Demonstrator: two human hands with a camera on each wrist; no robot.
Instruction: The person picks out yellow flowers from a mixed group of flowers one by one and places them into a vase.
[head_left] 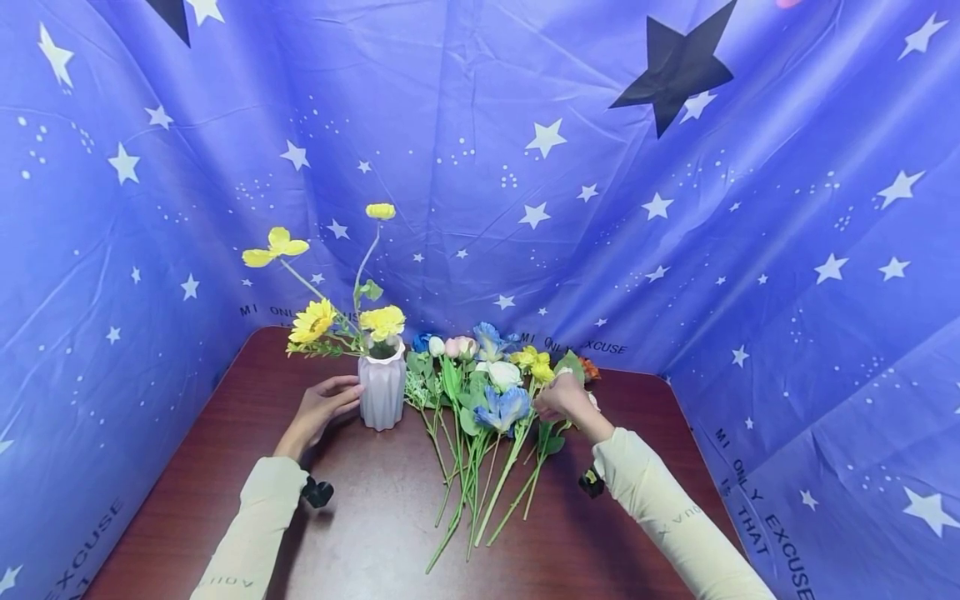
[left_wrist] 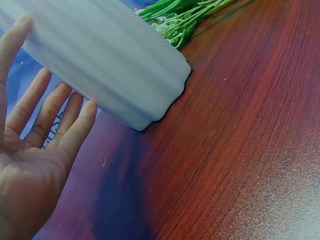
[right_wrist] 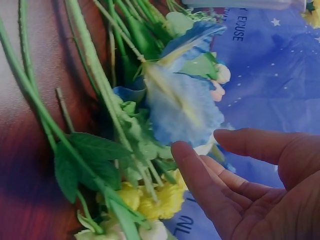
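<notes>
The fingertips of my left hand [head_left: 324, 408] touch the left side of a pale, fluted vase [head_left: 382, 392]. In the left wrist view the left hand [left_wrist: 42, 135] has its fingers extended, with the vase [left_wrist: 110, 60] leaning across the picture. Yellow flowers [head_left: 311, 321] stand in the vase. My right hand [head_left: 562, 398] is above the right part of a pile of loose artificial flowers. From the right wrist, the thumb and fingers of the right hand [right_wrist: 250, 185] are apart beside a blue flower [right_wrist: 182, 102], and nothing shows between them.
White [head_left: 504, 375], pink [head_left: 459, 347] and yellow flowers [head_left: 534, 363] lie in the pile, their green stems [head_left: 465, 492] pointing toward the near edge. An orange flower [head_left: 591, 368] lies at the far right. Star-printed blue cloth [head_left: 480, 167] surrounds the brown table [head_left: 360, 517].
</notes>
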